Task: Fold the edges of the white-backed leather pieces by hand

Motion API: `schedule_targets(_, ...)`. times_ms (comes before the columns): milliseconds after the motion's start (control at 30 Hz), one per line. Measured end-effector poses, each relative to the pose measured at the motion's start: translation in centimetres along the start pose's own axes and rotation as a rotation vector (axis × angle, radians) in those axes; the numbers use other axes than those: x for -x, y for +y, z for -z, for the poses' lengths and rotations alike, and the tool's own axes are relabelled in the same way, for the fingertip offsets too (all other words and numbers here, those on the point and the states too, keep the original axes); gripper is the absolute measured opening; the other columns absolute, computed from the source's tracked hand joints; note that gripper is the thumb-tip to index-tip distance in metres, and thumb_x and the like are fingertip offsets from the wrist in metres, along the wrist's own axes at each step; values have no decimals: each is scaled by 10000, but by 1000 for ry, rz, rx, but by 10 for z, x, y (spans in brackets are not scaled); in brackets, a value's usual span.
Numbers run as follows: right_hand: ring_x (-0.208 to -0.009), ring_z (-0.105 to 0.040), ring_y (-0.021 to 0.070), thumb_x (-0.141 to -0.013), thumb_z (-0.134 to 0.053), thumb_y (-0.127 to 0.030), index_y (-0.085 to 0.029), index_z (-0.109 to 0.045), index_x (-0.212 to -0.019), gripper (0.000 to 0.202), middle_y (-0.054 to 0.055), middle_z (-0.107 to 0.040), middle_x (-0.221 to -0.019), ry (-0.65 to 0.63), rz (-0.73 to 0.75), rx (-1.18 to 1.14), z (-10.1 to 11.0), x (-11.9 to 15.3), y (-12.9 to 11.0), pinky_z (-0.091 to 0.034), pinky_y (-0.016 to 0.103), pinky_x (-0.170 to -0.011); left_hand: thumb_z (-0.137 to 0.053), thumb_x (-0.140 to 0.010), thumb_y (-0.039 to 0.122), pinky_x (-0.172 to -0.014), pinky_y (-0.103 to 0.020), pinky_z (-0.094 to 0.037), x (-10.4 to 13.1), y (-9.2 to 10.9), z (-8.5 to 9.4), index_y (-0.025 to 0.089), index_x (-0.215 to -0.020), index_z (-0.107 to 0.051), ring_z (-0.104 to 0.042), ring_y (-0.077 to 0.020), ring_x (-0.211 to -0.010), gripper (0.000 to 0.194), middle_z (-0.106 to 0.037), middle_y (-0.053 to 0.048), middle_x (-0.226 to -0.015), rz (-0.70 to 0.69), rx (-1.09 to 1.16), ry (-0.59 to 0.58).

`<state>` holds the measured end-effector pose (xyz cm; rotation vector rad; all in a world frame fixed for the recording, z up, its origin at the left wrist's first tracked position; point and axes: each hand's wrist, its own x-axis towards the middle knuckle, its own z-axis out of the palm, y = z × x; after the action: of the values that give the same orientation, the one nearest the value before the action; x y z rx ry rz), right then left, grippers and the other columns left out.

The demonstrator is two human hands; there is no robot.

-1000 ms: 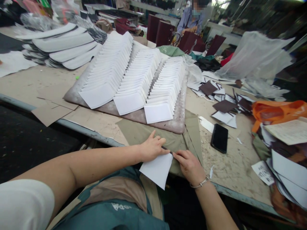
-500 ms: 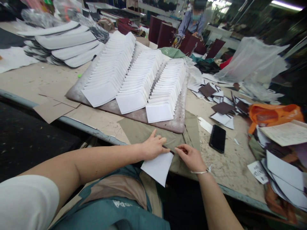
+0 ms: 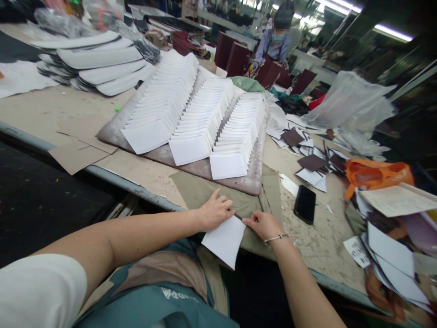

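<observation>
A white-backed piece (image 3: 225,241) with a thin dark strip along its far edge lies at the table's front edge, its near end jutting over. My left hand (image 3: 215,212) presses on its far left edge, fingers partly curled and one raised. At the far right corner, the fingertips of my right hand (image 3: 263,225) pinch the dark edge. An olive cloth (image 3: 194,189) lies under both hands. Just beyond, three overlapping rows of white pieces (image 3: 228,165) lie fanned out on a brownish board (image 3: 254,184).
A black phone (image 3: 305,204) lies right of my hands, near scattered brown and white pieces (image 3: 312,162). Farther right are an orange bag (image 3: 378,175) and stacked sheets (image 3: 391,250). Curved white panels (image 3: 102,61) are piled back left. A person (image 3: 273,43) works behind dark red cases (image 3: 237,59).
My right hand has moved slightly left and its fingertips have closed on the piece's corner. My left hand has shifted a little left along the edge. The view has tilted slightly.
</observation>
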<state>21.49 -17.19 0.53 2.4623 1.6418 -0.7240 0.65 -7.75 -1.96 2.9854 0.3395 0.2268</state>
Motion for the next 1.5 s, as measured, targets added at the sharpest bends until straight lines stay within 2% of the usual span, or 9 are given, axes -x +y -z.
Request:
schedule_targets(200, -560, -521, 142, -823, -413, -621, -203, -542, -597, 492, -7, -558, -551, -50, 35, -154, 5, -2, -1, -318, 241, -504, -463, -890, 207, -988, -642, -231, 1, 2, 2, 235, -1139, -600, -468, -239, -927, 286, -548, -83, -974, 15, -3, 30)
schedule_targets(333, -550, -528, 147, -695, -574, -643, -214, -537, -560, 450, -14, -564, -541, -52, -17, -26, 3, -14, -8, -298, 241, -475, -487, -891, 222, -996, -629, -229, 0, 0, -2, 284, -1103, -626, -479, -225, -947, 261, -554, -56, -965, 91, 71, 22)
schedule_targets(467, -530, -528, 147, -673, -600, -637, -221, -533, -554, 438, -18, -561, -527, -60, -37, 0, -1, -20, -11, -290, 243, -455, -479, -896, 199, -955, -443, -370, 4, -17, -10, 264, -1091, -644, -516, -174, -905, 263, -569, -41, -942, 185, 265, 61)
schedule_targets(567, -562, -543, 158, -693, -586, -630, -224, -548, -573, 426, -6, -582, -568, -55, -31, 23, -1, -17, -13, -297, 251, -470, -459, -876, 125, -866, -315, -424, 12, -32, -13, 233, -1138, -628, -509, -175, -965, 330, -551, -82, -1051, 105, 288, 121)
schedule_targets(733, -632, -569, 197, -743, -530, -631, -223, -567, -593, 436, 27, -604, -620, -43, -8, 71, 5, -8, -17, -311, 269, -506, -474, -860, 154, -909, -363, -401, 21, -36, -8, 179, -1195, -579, -477, -214, -1014, 353, -536, -136, -1117, -57, 151, 99)
schedule_targets(967, -618, -570, 196, -717, -482, -722, -227, -558, -573, 521, 26, -608, -608, -26, -21, 44, 13, -13, -34, -319, 267, -502, -467, -876, 205, -940, -418, -367, 22, -29, 0, 179, -1220, -544, -462, -232, -1006, 353, -560, -121, -1093, -52, 51, 46)
schedule_targets(1100, -671, -580, 203, -691, -593, -613, -229, -589, -623, 390, 32, -634, -679, -5, -31, 64, 12, -14, -49, -327, 270, -525, -468, -879, 184, -965, -411, -355, 24, -30, -6, 248, -1210, -573, -459, -223, -1026, 353, -535, -97, -1158, 24, 90, 82)
schedule_targets(1300, -722, -592, 150, -729, -580, -243, -227, -617, -935, 210, -8, -662, -787, 183, 233, -167, -6, -2, -58, -384, 243, -619, -517, -849, 133, -955, -387, -384, 20, -30, -11, 347, -1119, -642, -469, -205, -1078, 366, -534, -56, -1162, 181, 237, 96)
schedule_targets(1500, -664, -600, 160, -679, -583, -198, -198, -680, -880, 223, -9, -666, -669, 85, 180, -291, -7, 1, -51, -406, 251, -609, -513, -863, 163, -929, -358, -421, -2, -25, 0, 230, -1218, -583, -520, -191, -1028, 368, -557, -93, -1152, 221, 402, 200)
